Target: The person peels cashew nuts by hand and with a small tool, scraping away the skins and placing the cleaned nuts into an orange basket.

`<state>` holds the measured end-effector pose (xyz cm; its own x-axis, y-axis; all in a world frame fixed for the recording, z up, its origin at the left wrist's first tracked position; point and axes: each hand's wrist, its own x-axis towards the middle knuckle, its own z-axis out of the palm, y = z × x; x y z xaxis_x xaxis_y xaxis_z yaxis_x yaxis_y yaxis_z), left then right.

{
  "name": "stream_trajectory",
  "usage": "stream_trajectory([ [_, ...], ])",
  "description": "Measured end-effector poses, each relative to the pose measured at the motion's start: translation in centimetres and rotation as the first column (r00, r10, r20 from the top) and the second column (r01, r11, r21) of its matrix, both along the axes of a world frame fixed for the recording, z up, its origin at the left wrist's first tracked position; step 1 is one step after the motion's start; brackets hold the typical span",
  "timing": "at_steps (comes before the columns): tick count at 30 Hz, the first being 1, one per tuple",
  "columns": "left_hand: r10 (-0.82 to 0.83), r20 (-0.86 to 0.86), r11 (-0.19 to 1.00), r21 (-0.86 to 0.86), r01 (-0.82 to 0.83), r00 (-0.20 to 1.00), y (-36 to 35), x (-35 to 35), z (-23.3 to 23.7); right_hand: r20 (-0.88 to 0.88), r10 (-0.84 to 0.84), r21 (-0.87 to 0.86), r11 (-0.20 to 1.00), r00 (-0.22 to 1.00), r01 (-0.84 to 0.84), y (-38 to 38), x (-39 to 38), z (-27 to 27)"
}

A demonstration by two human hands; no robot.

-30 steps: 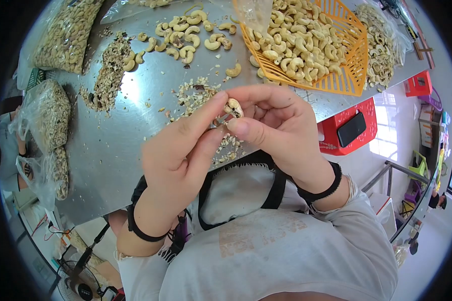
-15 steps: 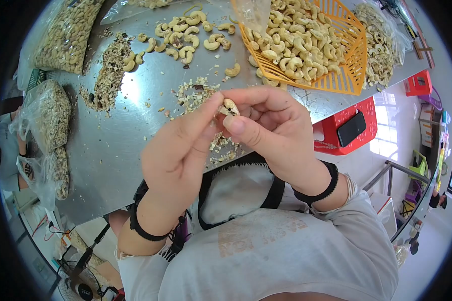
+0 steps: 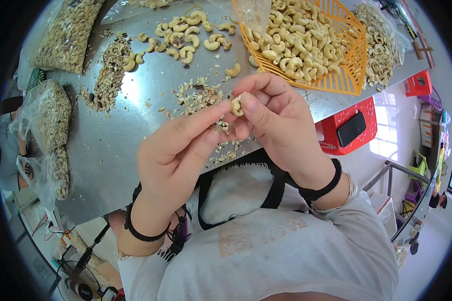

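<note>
Between the thumb and fingers of my right hand (image 3: 281,120) is a pale cashew (image 3: 237,106), held above the metal table (image 3: 115,165). My left hand (image 3: 178,145) is beside it, fingers bent and close together, the index fingertip near the nut; whether a bit lies between its thumb and fingers is too small to tell. Under and behind the hands lie pale cashew crumbs (image 3: 198,98). Farther back are loose cashews (image 3: 178,35), with a single cashew (image 3: 233,70) nearer my hands.
An orange basket (image 3: 356,55) of cashews stands at the back right, beside a bag of cashew pieces (image 3: 381,50). Filled bags (image 3: 52,115) line the left side, near a brown crumb pile (image 3: 108,75). A phone (image 3: 351,129) lies on a red stool (image 3: 331,143).
The cashew has turned and moved slightly right in my right hand's fingers. My left hand has drawn a little back and down, its thumb now apart from the nut.
</note>
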<state>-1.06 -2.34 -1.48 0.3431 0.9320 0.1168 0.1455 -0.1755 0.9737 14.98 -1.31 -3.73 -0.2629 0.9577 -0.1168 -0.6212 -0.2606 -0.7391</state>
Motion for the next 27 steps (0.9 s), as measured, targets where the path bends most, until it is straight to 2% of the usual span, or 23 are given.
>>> stream_trajectory([
  [1, 0.0, 0.0, 1.0, 0.0, 0.0, 1.0, 0.0, 0.0, 0.1, -0.027, 0.007, -0.021, 1.0, 1.0, -0.008, 0.0, 0.0, 0.0],
  [3, 0.02, 0.074, 0.992, -0.128, -0.011, 0.997, 0.0, -0.1, 0.5, -0.047, 0.037, -0.033, 0.999, 0.998, -0.039, 0.0, 0.1, 0.0],
  [7, 0.005, 0.076, 0.984, -0.179, 0.009, 0.997, 0.2, 0.1, 0.9, -0.074, 0.082, -0.058, 0.995, 0.994, -0.087, -0.2, 0.1, 0.1],
  [9, -0.047, 0.087, 0.996, -0.077, 0.054, 0.995, 0.3, 0.3, 0.7, -0.057, 0.091, -0.046, 0.995, 0.994, -0.093, -0.2, 0.2, 0.1],
  [10, -0.047, 0.087, 0.996, -0.077, 0.054, 0.995, 0.4, 0.2, 0.7, -0.04, 0.098, -0.034, 0.994, 0.994, -0.099, -0.2, 0.2, 0.1],
  [12, -0.071, -0.034, 0.997, 0.018, 0.072, 0.997, 0.4, 0.0, 0.5, -0.046, 0.112, -0.033, 0.993, 0.993, -0.113, -0.2, 0.4, 0.0],
  [13, -0.072, -0.034, 0.997, 0.017, 0.072, 0.997, 0.5, 0.0, 0.4, -0.052, 0.126, -0.03, 0.991, 0.991, -0.127, -0.2, 0.4, -0.1],
  [14, -0.056, -0.055, 0.997, 0.059, 0.059, 0.997, 0.5, 0.1, 0.3, -0.052, 0.126, -0.03, 0.991, 0.991, -0.127, -0.3, 0.3, 0.1],
  [16, -0.038, -0.075, 0.994, 0.101, 0.046, 0.996, 0.5, 0.1, 0.3, 0.055, 0.079, 0.001, 0.997, 0.995, -0.079, -0.5, 0.0, 0.7],
  [18, -0.002, -0.214, 0.974, 0.222, 0.051, 0.977, 0.5, 0.0, 0.5, 0.072, 0.084, -0.006, 0.996, 0.994, -0.084, -0.5, 0.3, 0.8],
  [22, 0.024, -0.2, 0.966, 0.258, 0.029, 0.98, 0.5, 0.3, 0.2, 0.106, 0.04, 0.0, 0.999, 0.994, -0.04, -0.8, 0.1, 0.7],
  [24, 0.065, -0.282, 0.92, 0.388, 0.051, 0.957, 0.7, 0.4, 0.1, 0.143, 0.035, 0.018, 0.999, 0.989, -0.038, -0.8, 0.2, 1.0],
  [25, 0.065, -0.282, 0.92, 0.388, 0.052, 0.957, 0.7, 0.4, 0.0, 0.18, 0.029, 0.037, 0.999, 0.983, -0.037, -0.8, 0.2, 1.1],
  [27, 0.134, -0.305, 0.852, 0.521, 0.048, 0.943, 0.9, 0.5, -0.4, 0.195, -0.001, 0.063, 0.998, 0.981, -0.011, -1.0, -0.1, 1.0],
])
